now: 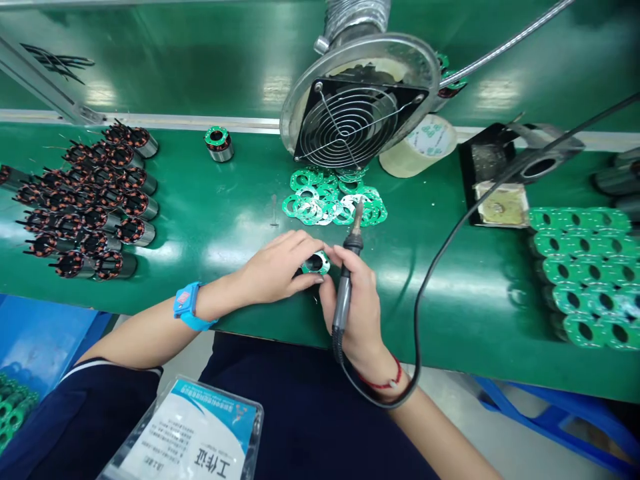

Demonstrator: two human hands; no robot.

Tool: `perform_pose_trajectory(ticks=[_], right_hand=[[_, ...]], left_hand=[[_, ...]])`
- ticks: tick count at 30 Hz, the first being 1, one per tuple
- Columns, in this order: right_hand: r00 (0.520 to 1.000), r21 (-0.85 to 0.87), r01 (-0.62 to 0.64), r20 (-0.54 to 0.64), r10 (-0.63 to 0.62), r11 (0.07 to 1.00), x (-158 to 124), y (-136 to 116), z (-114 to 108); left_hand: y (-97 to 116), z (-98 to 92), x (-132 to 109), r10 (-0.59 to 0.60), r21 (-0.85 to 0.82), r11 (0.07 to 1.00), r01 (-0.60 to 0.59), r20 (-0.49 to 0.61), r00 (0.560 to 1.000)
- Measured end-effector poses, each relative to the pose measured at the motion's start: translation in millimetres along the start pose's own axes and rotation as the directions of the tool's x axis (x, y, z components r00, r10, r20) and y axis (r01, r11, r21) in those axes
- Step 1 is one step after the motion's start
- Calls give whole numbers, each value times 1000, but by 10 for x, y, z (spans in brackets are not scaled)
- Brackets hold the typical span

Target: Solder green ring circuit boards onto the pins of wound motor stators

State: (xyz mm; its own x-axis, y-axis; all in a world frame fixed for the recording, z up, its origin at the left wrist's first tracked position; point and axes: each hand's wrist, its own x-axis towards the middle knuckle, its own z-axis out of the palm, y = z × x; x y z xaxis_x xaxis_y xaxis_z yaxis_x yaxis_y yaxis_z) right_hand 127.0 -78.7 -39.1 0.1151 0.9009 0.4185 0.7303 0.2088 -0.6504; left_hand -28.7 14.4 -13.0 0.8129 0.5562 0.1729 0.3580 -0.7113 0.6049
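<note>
My left hand (273, 268) wraps its fingers and thumb around a motor stator topped by a green ring-shaped circuit board (324, 267). Most of the stator's body is hidden by the fingers. In my right hand (361, 303) lies a soldering iron (343, 299), its tip pointing up and away from the board. Fingertips of the right hand also meet the board's right edge, close to the left hand's fingers. Just beyond both hands is a loose pile of green ring boards (313, 205), some with their pale side up.
Many stators (100, 200) with bare wire ends crowd the left. One board-topped stator (219, 143) stands at the back. A fume fan (345, 127) overhangs the pile. On the right are a tape roll (417, 150), an iron stand (493, 157) and board-topped stators (585, 277). The iron's cable (419, 320) loops nearby.
</note>
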Motion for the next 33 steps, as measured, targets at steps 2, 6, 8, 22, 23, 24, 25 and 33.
perform_pose_trajectory(ticks=[2, 6, 8, 22, 23, 24, 25, 33], right_hand=[[999, 19, -21, -47, 22, 1000, -3, 17, 24], [993, 51, -38, -113, 44, 998, -9, 37, 59], [994, 64, -38, -99, 44, 997, -14, 42, 47], [999, 106, -11, 44, 7, 994, 41, 77, -74], [999, 95, -5, 46, 1, 995, 53, 75, -85], [999, 81, 3, 45, -7, 997, 68, 73, -96], [999, 66, 15, 45, -18, 998, 90, 69, -108], [936, -6, 231, 274, -221, 973, 393, 24, -86]], left_hand=[[3, -45, -12, 14, 54, 998, -16, 51, 999], [0, -183, -25, 38, 87, 995, -52, 159, 987], [-2, -222, -27, 54, 73, 995, -68, 180, 982], [-54, 31, -29, 41, 117, 992, -38, -23, 999], [-60, 17, -30, 29, 90, 996, -28, -9, 1000], [-68, -2, -33, 19, 67, 998, -19, 8, 1000], [-78, -28, -39, 9, 52, 999, -11, 26, 1000], [-199, -405, -98, -151, 185, 976, 111, 221, 963]])
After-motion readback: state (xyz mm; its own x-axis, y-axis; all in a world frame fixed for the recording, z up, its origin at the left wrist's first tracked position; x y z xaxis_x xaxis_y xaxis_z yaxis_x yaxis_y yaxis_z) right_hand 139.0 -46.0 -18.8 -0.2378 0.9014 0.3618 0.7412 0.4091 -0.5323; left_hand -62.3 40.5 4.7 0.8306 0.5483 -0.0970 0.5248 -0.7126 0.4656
